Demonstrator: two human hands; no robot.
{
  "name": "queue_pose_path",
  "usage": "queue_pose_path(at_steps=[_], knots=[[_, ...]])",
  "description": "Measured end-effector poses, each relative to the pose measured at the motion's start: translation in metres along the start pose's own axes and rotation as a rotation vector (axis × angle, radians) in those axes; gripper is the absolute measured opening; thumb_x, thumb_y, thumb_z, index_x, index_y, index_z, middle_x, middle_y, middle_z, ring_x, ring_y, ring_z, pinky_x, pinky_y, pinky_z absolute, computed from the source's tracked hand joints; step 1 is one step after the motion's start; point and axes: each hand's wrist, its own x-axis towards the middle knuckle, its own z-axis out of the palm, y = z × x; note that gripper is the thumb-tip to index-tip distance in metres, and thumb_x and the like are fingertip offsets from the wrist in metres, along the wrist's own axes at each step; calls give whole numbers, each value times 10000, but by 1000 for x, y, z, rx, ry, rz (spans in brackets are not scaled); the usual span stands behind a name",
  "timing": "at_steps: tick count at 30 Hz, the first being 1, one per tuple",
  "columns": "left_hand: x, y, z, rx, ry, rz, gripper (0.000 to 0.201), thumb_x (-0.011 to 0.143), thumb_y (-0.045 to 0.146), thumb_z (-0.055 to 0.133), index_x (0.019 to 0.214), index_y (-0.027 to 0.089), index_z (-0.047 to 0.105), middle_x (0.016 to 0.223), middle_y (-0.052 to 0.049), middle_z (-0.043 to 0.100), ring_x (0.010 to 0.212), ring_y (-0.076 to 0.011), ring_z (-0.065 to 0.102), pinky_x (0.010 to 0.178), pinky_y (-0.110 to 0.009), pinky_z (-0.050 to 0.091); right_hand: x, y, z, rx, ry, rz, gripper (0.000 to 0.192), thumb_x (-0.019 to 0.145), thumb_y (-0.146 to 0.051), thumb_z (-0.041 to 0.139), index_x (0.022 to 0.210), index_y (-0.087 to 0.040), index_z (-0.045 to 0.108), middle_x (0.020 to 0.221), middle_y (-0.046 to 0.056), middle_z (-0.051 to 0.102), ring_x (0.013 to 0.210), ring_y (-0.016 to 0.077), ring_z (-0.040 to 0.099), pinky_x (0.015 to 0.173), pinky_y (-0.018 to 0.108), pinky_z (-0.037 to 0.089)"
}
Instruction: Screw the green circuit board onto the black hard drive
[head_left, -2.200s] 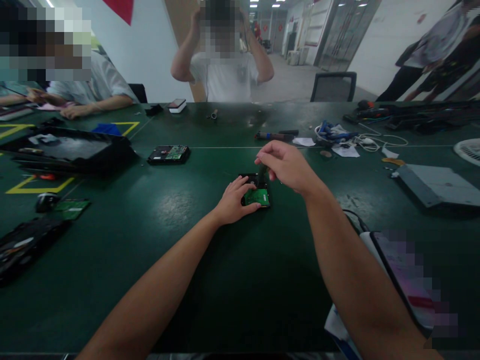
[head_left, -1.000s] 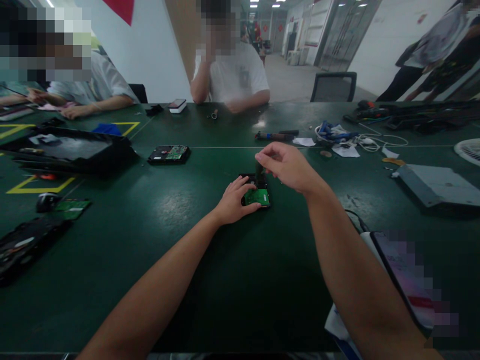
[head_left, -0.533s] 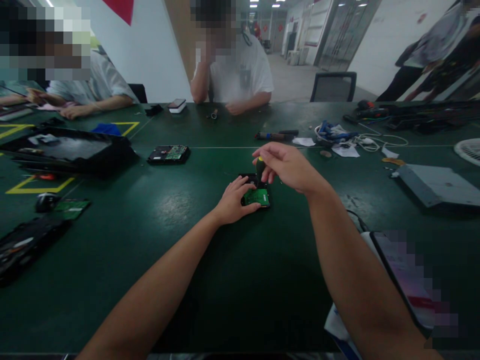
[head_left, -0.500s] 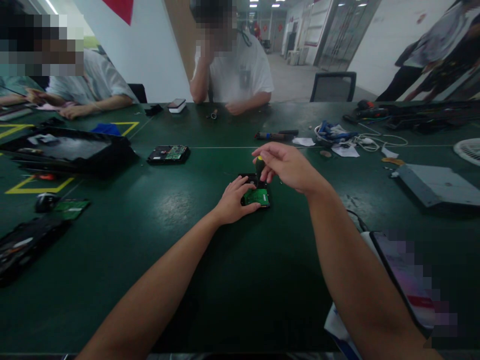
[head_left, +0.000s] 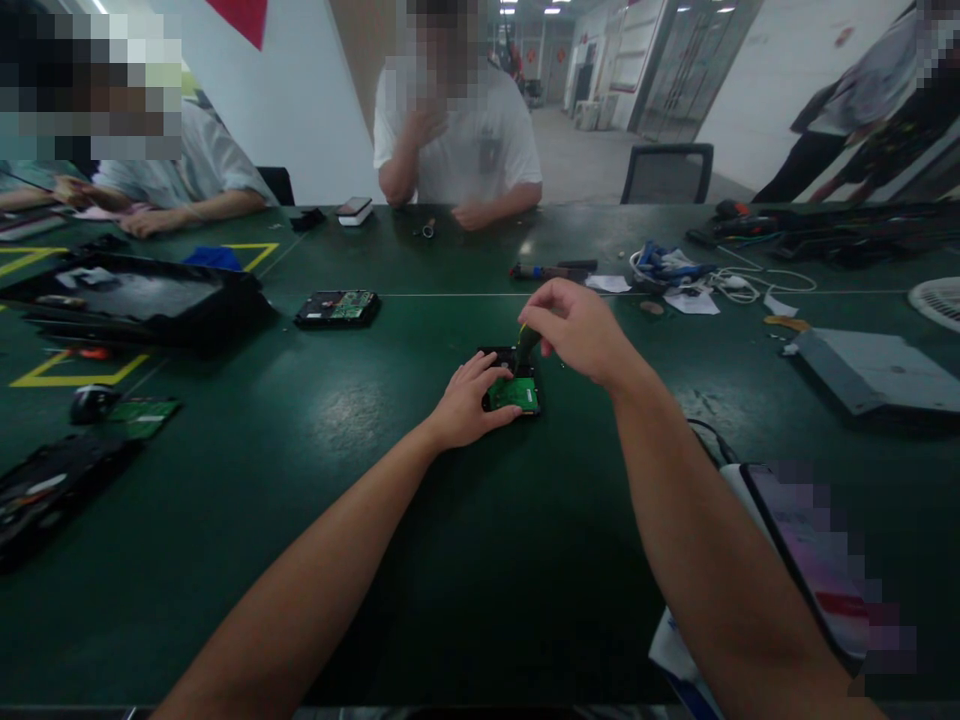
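Note:
A hard drive (head_left: 530, 396) with a green circuit board on a black body lies on the green table in front of me. My left hand (head_left: 470, 403) grips it from the left, the thumb along its near edge and the fingers over its far part. In my right hand (head_left: 568, 325) is a screwdriver (head_left: 528, 343) with a dark green and yellow handle, held upright and slightly tilted. Its shaft points down at the drive beside my left fingertips; the tip is too small to make out.
Another hard drive (head_left: 337, 308) lies further left, near a large black casing (head_left: 142, 300). A grey metal box (head_left: 877, 370) and a phone (head_left: 810, 560) are to the right. Beyond are tools (head_left: 551, 271) and cables (head_left: 739, 285). A person (head_left: 457, 130) sits opposite.
My right hand has shifted slightly right and turned with the screwdriver, its fingers now curled more over the handle. My left hand and the hard drive stay in place.

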Motion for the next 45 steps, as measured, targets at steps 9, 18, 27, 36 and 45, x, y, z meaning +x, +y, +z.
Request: queue_pose_path(at_steps=[9, 18, 27, 36, 45], knots=[[1, -4, 4, 15, 21, 22, 600, 882, 555, 712, 1392, 273, 570, 1671, -106, 368, 1593, -356, 231, 1266, -604, 256, -3, -3, -2, 254, -267, 18, 229, 1046, -403, 537, 1088, -217, 664, 899, 43, 722, 615, 125, 637, 567, 280, 523], [0, -3, 4, 4, 21, 17, 593, 886, 560, 707, 1382, 261, 581, 1676, -115, 356, 1599, -353, 211, 1282, -583, 235, 0, 1, -3, 48, -32, -7, 246, 905, -429, 735, 892, -196, 659, 807, 48, 710, 648, 154, 626, 591, 304, 496], [0, -1, 2, -16, 13, 14, 589, 883, 542, 715, 1387, 270, 575, 1676, -106, 356, 1597, -359, 213, 1278, -600, 231, -4, -4, -3, 174, -183, -1, 234, 1018, -410, 569, 934, -205, 645, 979, 59, 735, 545, 94, 585, 466, 263, 408], [1, -4, 6, 18, 31, 30, 599, 888, 554, 709, 1387, 250, 577, 1667, -137, 364, 1593, -352, 232, 1269, -592, 253, -3, -2, -6, 203, -265, -36, 257, 1023, -427, 580, 1047, -193, 686, 761, 14, 643, 621, 130, 604, 565, 275, 480], [0, 0, 2, 14, 2, 14, 582, 903, 554, 690, 1388, 256, 571, 1681, -124, 341, 1599, -350, 212, 1274, -590, 250, -3, 1, -3, 89, -93, 16, 253, 931, -448, 697, 921, -206, 624, 859, 46, 712, 608, 127, 597, 548, 280, 453]])
